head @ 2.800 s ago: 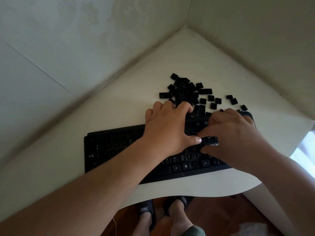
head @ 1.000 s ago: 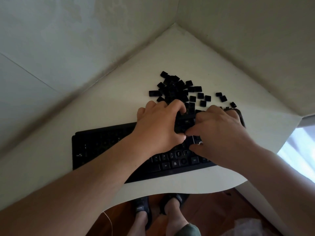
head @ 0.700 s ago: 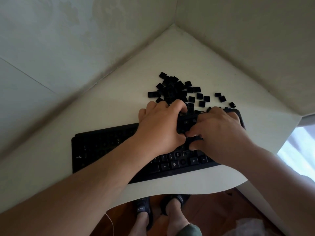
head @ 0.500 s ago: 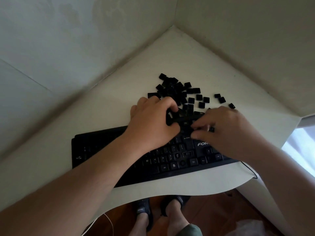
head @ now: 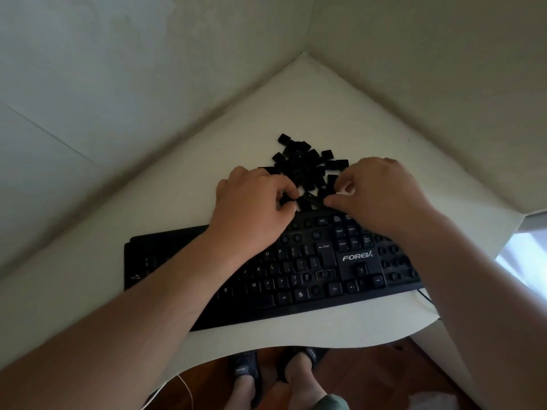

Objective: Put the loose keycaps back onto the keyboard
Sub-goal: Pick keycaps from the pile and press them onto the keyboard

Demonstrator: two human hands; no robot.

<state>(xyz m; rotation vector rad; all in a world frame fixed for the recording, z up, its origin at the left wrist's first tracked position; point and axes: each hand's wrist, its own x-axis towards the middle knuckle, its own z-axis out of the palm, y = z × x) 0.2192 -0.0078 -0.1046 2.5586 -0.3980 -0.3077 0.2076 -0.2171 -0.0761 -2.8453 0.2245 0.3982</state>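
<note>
A black FOREV keyboard (head: 325, 261) lies across the white desk, with bare sockets in its upper rows and on the number pad at the right. Behind it sits a pile of loose black keycaps (head: 302, 161). My left hand (head: 251, 205) is at the pile's near left edge, thumb and curled fingers pinching a keycap (head: 284, 199). My right hand (head: 381, 193) is at the pile's near right edge. Its thumb and forefinger close on a keycap (head: 322, 193) there. Both forearms cross over the keyboard and hide parts of it.
The white desk (head: 325, 99) fits into a corner, with walls close on the left and right behind the pile. Its curved front edge (head: 296, 341) runs just below the keyboard. A cable (head: 426, 297) leaves the keyboard's right end. My feet stand on the wooden floor underneath.
Both hands have left the keyboard's upper right keys and moved back to the keycap pile. The right hand went up and right, uncovering the logo, the arrow keys and the number pad.
</note>
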